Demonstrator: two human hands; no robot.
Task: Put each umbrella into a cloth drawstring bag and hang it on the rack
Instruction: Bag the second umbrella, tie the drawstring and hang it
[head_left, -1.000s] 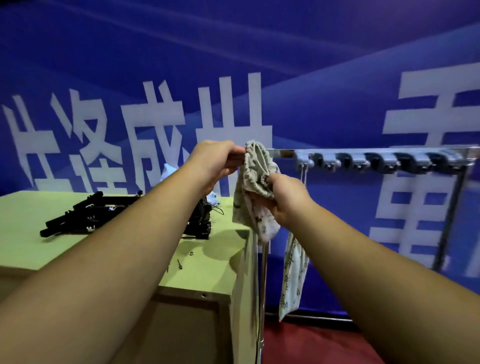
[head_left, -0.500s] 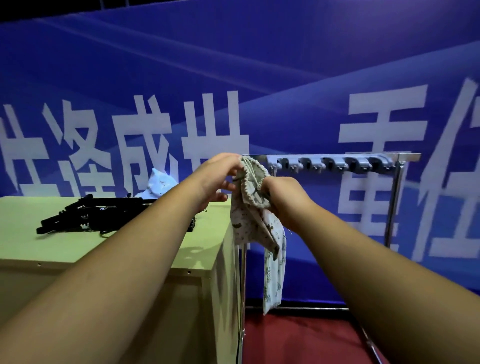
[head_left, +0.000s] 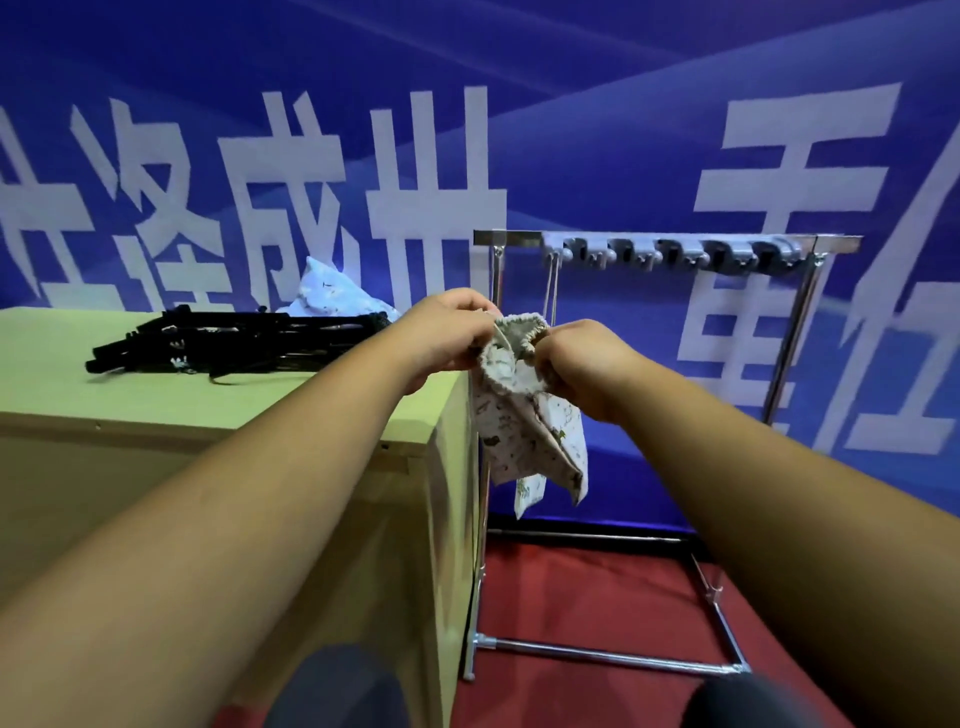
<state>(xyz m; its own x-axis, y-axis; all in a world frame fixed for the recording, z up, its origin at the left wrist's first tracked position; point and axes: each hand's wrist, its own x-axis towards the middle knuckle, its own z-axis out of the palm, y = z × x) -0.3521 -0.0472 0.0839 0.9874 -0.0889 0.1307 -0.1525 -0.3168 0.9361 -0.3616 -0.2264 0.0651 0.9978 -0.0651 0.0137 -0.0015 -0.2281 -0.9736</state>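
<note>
While both arms reach forward, the left hand (head_left: 451, 332) and the right hand (head_left: 587, 370) each pinch one side of the gathered mouth of a printed cloth drawstring bag (head_left: 524, 415), fingers curled into the fabric. The bag hangs limp below the two hands, just off the right end of the table (head_left: 156, 400). Whether anything is inside it cannot be told.

Directly behind it, a second printed bag (head_left: 531, 492) shows only its lower tip, and its cords (head_left: 554, 283) run up to the leftmost of the grey hooks (head_left: 675, 254) on the top bar of the rack (head_left: 511, 238).

On the green tabletop, left of the hands, lie folded black umbrellas (head_left: 234, 340), with a pale bundle of cloth (head_left: 327, 291) just behind them. A blue banner (head_left: 571, 130) with large white characters backs the scene. The floor (head_left: 597, 587) under the rack is red.
</note>
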